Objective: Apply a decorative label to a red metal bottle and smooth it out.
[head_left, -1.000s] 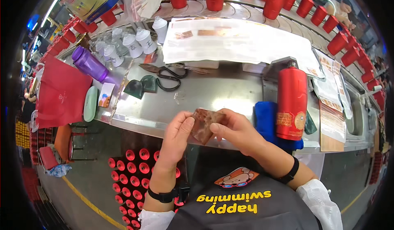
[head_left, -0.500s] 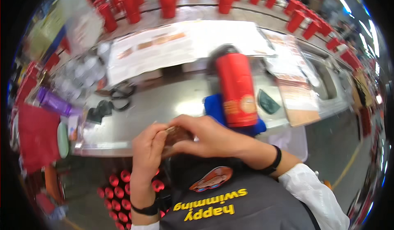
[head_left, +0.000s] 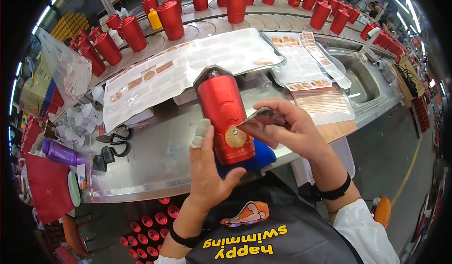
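A red bottle (head_left: 225,99) with a dark neck leans on a dark stand, its lower end on a blue cloth (head_left: 264,158). A round gold emblem (head_left: 235,137) sits low on its front, above small gold lettering. My left hand (head_left: 207,174) lies along the bottle's lower left side, thumb stretched apart below; one finger wears a pale wrap. In my right hand (head_left: 301,134) a flat, dark, see-through scraper (head_left: 267,119) is pinched between thumb and fingers. Its pointed edge reaches the emblem's right side; whether it touches I cannot tell.
White decal sheets (head_left: 188,61) cover the back of the steel table (head_left: 160,156). Scissors (head_left: 120,139), dark pads (head_left: 103,159) and a purple bottle (head_left: 59,152) are at left. A sink (head_left: 360,78) is at right. Red bottles line the conveyor (head_left: 207,28) behind.
My hands have parted from a brownish piece held between them near my body. The left hand is now at the bottle; the right has the scraper that lay on the table.
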A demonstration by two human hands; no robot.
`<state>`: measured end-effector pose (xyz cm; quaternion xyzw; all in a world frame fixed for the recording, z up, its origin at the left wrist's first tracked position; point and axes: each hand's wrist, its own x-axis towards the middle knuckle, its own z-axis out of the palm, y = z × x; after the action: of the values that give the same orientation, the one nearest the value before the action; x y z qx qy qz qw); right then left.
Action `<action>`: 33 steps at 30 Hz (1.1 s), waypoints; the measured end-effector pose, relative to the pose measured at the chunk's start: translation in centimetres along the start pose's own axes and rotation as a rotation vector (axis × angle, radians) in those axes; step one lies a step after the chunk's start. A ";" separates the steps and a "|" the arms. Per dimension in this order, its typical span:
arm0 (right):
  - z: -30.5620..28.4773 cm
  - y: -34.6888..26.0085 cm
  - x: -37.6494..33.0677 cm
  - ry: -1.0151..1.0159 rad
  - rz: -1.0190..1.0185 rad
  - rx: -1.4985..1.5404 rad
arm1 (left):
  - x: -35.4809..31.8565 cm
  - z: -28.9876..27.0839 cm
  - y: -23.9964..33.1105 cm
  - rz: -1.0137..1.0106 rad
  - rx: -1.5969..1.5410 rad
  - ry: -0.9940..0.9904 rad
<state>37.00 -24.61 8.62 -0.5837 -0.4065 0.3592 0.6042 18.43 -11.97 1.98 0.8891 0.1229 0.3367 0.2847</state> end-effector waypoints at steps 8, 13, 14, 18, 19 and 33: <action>0.5 1.9 2.4 -0.043 -0.167 -0.318 | 0.5 1.7 0.7 -0.228 -0.110 0.005; 0.6 1.8 3.1 -0.009 -0.429 -0.508 | 0.5 1.8 0.7 -0.189 -0.094 0.035; 0.7 1.9 3.1 0.018 -0.540 -0.625 | 0.4 1.8 0.6 -0.194 -0.096 0.032; 0.7 1.5 1.9 0.023 -0.897 -0.991 | 0.3 1.8 0.1 -0.184 -0.104 0.043; 0.7 1.3 1.4 0.021 -0.897 -0.991 | 0.2 1.7 0.2 -0.185 -0.105 0.045; 0.8 0.3 4.3 -0.099 -0.623 -0.705 | -0.1 1.1 -0.2 -0.198 -0.174 -0.060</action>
<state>38.09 -20.37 8.59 -0.5858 -0.6875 0.0285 0.4282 19.09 -12.32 1.10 0.8540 0.1719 0.2897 0.3964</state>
